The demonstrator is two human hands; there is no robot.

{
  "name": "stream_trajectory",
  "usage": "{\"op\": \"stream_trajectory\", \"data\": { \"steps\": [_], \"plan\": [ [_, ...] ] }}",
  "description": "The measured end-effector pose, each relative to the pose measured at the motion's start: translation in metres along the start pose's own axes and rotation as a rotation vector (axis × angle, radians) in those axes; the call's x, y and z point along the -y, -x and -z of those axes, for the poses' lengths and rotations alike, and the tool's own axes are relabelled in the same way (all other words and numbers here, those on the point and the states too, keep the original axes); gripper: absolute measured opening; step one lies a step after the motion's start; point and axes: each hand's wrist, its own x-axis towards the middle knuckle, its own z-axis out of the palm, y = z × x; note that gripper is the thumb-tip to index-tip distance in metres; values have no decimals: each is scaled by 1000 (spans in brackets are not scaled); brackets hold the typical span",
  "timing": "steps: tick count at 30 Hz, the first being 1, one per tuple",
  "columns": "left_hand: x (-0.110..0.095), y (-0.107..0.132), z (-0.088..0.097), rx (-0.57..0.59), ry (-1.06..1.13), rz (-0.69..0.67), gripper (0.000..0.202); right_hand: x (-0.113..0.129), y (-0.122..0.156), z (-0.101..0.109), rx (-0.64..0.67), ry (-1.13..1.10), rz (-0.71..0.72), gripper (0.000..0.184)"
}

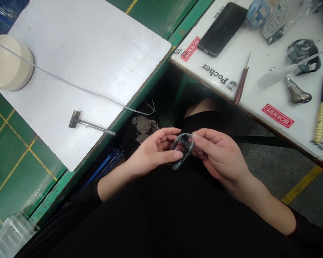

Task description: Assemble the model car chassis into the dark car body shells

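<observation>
Low in front of my body, between both hands, is a small curved dark grey-green part (pixel 188 153) with an open, ring-like frame; its exact kind I cannot make out. My left hand (pixel 157 150) grips its left side, the thumb lying across the front and the fingers behind. Thumb and fingertips of my right hand (pixel 218 148) pinch its upper right edge. The fingers cover some of the part. A similar dark grey-green part (pixel 304 53) lies on the right-hand table.
On the left white table (pixel 97 46) are a small metal hammer (pixel 91 125), a cream round block (pixel 12 62) and a thin cable (pixel 70 81). The right table holds a phone (pixel 223 28), a wooden-handled awl (pixel 242 80), a metal-handled tool (pixel 297 92) and a yellow-wrapped tool (pixel 320 118).
</observation>
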Motion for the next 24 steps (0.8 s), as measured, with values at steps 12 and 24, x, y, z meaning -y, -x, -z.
{"op": "stream_trajectory", "data": {
  "steps": [12,24],
  "plan": [
    [-10,8,-10,-310,-785,-570,62,-1,2,-4,-132,-43,283,35],
    [-13,6,-9,-266,-811,-652,53,-19,9,14,-7,152,387,8]
  ]
}}
